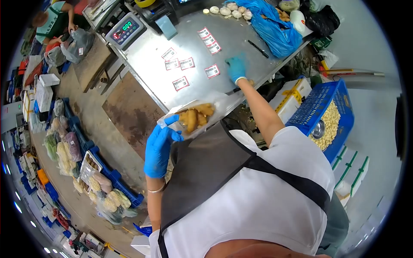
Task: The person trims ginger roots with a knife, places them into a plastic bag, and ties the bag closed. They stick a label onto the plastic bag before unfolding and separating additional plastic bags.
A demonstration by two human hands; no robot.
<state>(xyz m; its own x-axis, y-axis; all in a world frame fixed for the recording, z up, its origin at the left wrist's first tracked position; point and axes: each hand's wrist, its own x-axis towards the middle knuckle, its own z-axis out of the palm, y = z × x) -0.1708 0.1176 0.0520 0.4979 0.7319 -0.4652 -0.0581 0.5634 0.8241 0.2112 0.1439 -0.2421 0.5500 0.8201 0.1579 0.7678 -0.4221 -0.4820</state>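
Observation:
My left hand (157, 150), in a blue glove, has its fingers closed on the edge of a clear plastic bag (221, 105). Knobbly brown pieces that look like ginger (192, 120) lie in the bag, at the front edge of the metal table (150, 71). Over the tabletop, right of a printed label (212, 71), is my right hand (236, 69) in a teal glove; motion blur smears its fingers, and whether they hold anything cannot be made out. Several more labels (186, 63) are on the table, and a black pen (258, 49) lies beyond my right hand.
A digital scale (125, 31) stands at the table's left end. Garlic bulbs (232, 9) and a blue plastic bag (275, 32) are at the back. A blue crate (307, 105) of pale cloves is at the right. Another person (53, 21) handles bags at the upper left.

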